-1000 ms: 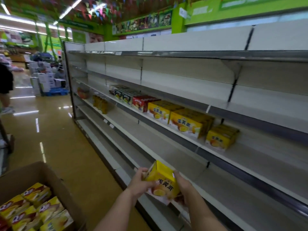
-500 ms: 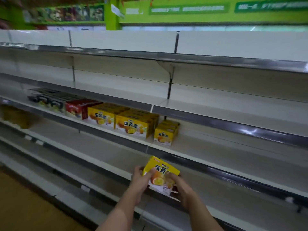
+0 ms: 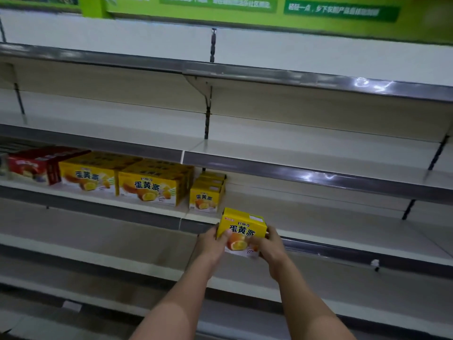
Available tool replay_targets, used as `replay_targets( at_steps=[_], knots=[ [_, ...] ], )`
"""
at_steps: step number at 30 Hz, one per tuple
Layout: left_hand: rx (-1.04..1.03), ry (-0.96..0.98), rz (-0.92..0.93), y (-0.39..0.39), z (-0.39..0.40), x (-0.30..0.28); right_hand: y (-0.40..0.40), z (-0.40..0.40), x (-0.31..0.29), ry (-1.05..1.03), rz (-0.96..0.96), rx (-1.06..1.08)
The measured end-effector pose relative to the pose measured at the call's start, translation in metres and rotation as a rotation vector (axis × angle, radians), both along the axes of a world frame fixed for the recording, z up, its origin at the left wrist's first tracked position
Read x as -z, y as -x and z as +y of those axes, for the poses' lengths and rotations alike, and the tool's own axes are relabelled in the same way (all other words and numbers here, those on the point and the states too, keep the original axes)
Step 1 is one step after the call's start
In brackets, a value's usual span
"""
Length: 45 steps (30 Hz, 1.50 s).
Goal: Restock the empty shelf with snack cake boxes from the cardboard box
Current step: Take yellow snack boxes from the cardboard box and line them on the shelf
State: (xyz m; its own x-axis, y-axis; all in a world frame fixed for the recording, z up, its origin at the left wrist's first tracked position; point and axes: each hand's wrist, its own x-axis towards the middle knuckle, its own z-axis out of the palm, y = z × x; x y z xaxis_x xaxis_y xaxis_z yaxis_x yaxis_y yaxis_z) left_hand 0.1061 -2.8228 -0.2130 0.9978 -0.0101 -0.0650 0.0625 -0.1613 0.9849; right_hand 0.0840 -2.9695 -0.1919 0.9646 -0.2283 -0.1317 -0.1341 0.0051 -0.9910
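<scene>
Red box [image 3: 34,165]: at the far left end of the shelf [image 3: 318,217], front at its front edge, just beside the yellow boxes.
Wide boxes [image 3: 122,179]: two wide yellow snack cake boxes side by side on the shelf, to the right of the red box, printed fronts facing out at the front edge.
Small row [image 3: 206,195]: small yellow boxes lined up front to back, just right of the wide boxes, upright, near the joint in the shelf edge.
Left hand [image 3: 212,244]: grips the left side of the held box, thumb across its front, fingers curled behind.
Held box [image 3: 242,229]: small yellow box, tilted a little, held in front of the shelf's front edge, just right of and below the small row; whether it touches the shelf I cannot tell.
Right hand [image 3: 270,247]: clamped on the box's right lower corner, fingers wrapped round it.
Sign [image 3: 340,11]: green, above the top shelf.
</scene>
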Motion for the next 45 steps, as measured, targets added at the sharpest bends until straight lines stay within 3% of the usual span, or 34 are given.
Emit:
replay_targets(
  at_steps=[8, 16, 20, 26, 31, 45],
  knots=[
    [-0.094, -0.068, -0.109, -0.049, -0.037, -0.011, -0.049, -0.025, 0.002, 0.218, -0.117, 0.077],
    [-0.086, -0.151, -0.127, -0.092, -0.054, -0.002, -0.098, -0.039, 0.014, 0.383, -0.09, 0.144],
    [-0.055, -0.199, -0.101, -0.111, -0.056, 0.004, -0.115, -0.042, 0.02, 0.363, -0.072, 0.115],
    [-0.009, -0.119, -0.038, -0.145, -0.057, 0.018, -0.151, -0.046, 0.028, 0.405, 0.022, 0.064],
    [0.027, -0.048, -0.073, -0.177, -0.065, 0.031, -0.182, -0.045, 0.037, 0.303, 0.051, 0.073],
    [0.111, 0.026, -0.128, -0.282, -0.086, 0.062, -0.248, -0.044, 0.041, 0.257, -0.028, 0.196]
  ],
)
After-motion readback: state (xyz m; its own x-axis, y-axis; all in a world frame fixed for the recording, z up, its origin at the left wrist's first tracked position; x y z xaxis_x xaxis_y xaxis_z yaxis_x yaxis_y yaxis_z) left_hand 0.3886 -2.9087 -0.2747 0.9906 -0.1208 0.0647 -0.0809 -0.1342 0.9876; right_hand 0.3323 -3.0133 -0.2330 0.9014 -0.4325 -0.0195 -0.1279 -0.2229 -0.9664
